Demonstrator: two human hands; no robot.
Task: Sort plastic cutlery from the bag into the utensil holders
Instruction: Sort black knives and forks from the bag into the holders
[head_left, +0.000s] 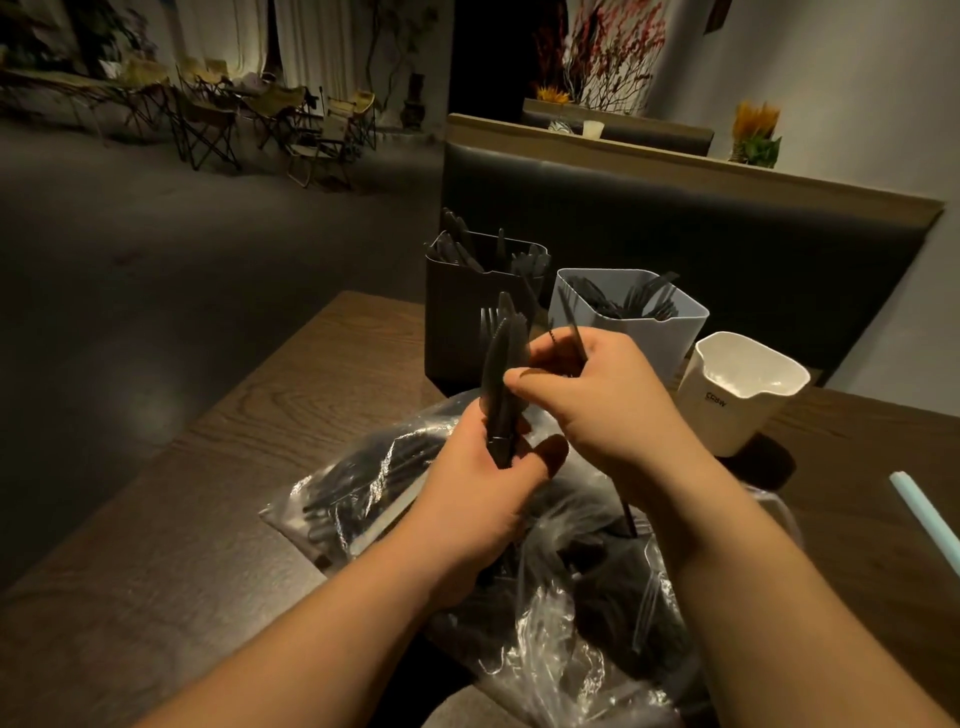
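Bag (561, 639) of black cutlery sprawls on the table (234, 467) under my wrists; black holder (457, 312), grey holder (649, 332) and white holder (727, 410) stand beyond. Left grip (483, 499) clutches upright knives (501, 379); right grip (597, 405) pinches one thin piece (577, 340) beside them.

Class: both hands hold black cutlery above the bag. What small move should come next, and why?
Probably the left hand should carry its bundle of knives forward into the dark holder right behind it. The bundle is gathered, upright and clear of the bag, and that holder has black cutlery standing in it, though which sorts is hard to tell.
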